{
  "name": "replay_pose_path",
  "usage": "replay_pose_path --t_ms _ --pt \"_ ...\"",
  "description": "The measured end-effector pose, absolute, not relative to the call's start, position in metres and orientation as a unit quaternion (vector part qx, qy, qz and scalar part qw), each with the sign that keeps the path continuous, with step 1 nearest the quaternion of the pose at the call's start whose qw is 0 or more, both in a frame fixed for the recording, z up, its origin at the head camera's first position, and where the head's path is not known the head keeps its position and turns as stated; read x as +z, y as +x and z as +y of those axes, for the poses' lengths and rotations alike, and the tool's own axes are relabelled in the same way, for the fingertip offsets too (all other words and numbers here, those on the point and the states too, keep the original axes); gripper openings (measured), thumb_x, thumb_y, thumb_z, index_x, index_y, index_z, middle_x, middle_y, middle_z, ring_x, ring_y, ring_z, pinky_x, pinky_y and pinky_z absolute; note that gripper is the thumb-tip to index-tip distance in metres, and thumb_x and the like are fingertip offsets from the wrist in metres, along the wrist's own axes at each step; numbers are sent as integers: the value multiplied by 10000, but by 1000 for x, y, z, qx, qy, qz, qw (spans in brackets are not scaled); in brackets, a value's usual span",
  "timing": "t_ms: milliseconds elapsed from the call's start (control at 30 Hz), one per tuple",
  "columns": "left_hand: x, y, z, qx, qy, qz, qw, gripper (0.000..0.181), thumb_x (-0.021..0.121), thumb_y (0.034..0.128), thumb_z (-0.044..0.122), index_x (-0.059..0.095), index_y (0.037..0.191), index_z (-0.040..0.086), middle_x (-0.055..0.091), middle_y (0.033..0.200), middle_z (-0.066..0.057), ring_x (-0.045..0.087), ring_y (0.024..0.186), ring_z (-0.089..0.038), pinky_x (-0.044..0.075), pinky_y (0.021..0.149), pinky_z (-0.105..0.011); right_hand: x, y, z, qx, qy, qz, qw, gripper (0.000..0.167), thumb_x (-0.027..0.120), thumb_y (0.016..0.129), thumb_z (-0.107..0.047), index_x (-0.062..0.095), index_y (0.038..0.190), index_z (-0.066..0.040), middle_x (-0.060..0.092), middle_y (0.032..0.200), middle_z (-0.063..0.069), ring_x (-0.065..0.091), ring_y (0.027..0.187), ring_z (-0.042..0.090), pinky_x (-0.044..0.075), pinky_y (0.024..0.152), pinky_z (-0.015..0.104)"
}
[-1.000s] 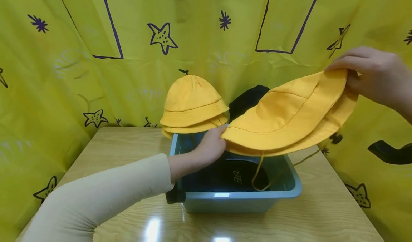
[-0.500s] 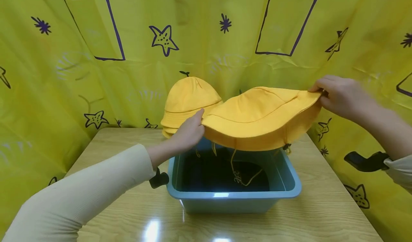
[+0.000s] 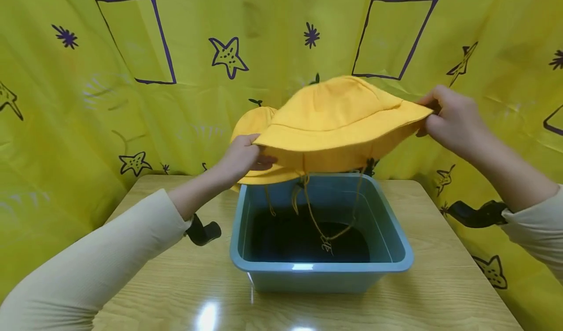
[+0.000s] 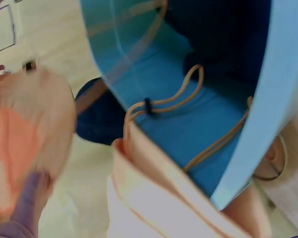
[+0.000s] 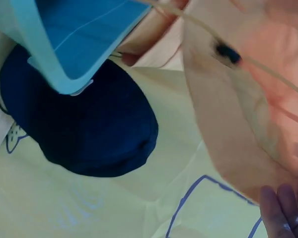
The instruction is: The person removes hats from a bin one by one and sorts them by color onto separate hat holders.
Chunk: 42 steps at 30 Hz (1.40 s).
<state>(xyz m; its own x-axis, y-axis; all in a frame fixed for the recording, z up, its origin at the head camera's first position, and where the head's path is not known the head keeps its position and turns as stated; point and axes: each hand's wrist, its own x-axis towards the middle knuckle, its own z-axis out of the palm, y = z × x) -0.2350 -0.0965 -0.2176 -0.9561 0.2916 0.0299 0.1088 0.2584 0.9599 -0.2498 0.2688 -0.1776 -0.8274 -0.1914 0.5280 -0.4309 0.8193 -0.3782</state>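
A yellow bucket hat (image 3: 338, 108) is held up over the bin by both hands, its brim stretched sideways and its chin cord (image 3: 306, 199) dangling into the bin. My left hand (image 3: 239, 159) pinches the brim on the left side, while my right hand (image 3: 455, 118) grips the opposite edge. Behind the left hand stand stacked yellow hats (image 3: 250, 123), partly hidden by the held one. Below, the light-blue plastic bin (image 3: 323, 267) contains a dark item (image 3: 303, 245) with white lettering.
A navy cap (image 5: 99, 124) lies behind the bin, mostly hidden in the head view. The wooden table (image 3: 176, 272) carries the bin. A yellow curtain (image 3: 281, 28) with drawn stars hangs at the back and sides.
The held hat has moved left from the right side to above the bin's back, dipping and then rising. Both hands have moved left with it, still gripping the brim.
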Motion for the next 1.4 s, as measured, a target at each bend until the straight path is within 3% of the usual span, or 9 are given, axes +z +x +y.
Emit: replay_pose_path --t_ms 267,433,500,600,700,800,1033,1200,1400 --pt "-193 -234 -103 625 166 762 -39 454 247 961 30 444 1354 -87 488 1345 -260 491 1251 -334 411 1035 -374 -167 -256 241 318 165 -887 291 141 473 907 6 518 1025 68 613 928 249 520 569 -181 436 516 52" --pt "-182 -237 -116 597 213 763 -131 423 297 982 67 477 1337 -74 528 1307 -248 492 1260 -288 402 1047 -342 -160 -260 217 334 183 -855 352 155 489 905 -32 556 994 77 574 785 -110 518 595 -185 423 560 31" --pt "-177 -240 -123 568 238 768 -175 423 334 999 128 459 1375 -18 507 1363 -194 468 1288 -249 390 1057 -341 -158 -262 207 332 193 -844 376 175 502 918 -73 575 980 74 538 763 -166 515 620 -181 414 579 36" --pt "-169 -246 -134 508 276 774 -258 554 412 989 443 449 1407 81 493 1398 -135 473 1285 -227 403 1044 -366 -154 -266 190 333 220 -823 405 207 507 940 -112 586 961 78 605 804 -8 516 662 -182 416 614 36" --pt "-162 -254 -144 451 292 769 -345 845 400 839 733 449 1412 114 517 1377 -134 507 1239 -222 441 993 -369 -151 -274 173 338 266 -783 450 220 492 947 -87 586 937 111 632 854 153 514 704 -194 438 654 42" --pt "-156 -264 -149 420 299 760 -396 1017 344 751 822 410 1423 62 490 1394 -164 476 1267 -196 432 1006 -331 -150 -286 157 342 290 -747 490 196 472 933 -28 583 913 132 625 860 201 537 725 -157 456 685 60" --pt "-167 -294 -156 396 280 768 -418 1096 239 745 847 358 1436 4 444 1421 -199 390 1341 -228 273 1109 -260 -162 -315 129 344 262 -761 484 162 514 930 -30 608 937 102 653 893 202 654 813 262 488 722 215" --pt "-191 -310 -163 398 256 784 -401 1149 219 738 846 301 1432 -66 396 1441 -236 343 1367 -302 240 1135 -285 -182 -334 118 340 249 -778 466 188 542 934 -75 612 932 99 643 895 233 573 786 329 462 732 423" --pt "-218 -323 -184 400 257 801 -364 1097 263 771 814 261 1459 -39 324 1484 -234 276 1396 -333 197 1159 -351 -208 -353 100 328 248 -792 452 193 526 944 -74 623 938 92 661 914 229 617 816 342 493 740 442"
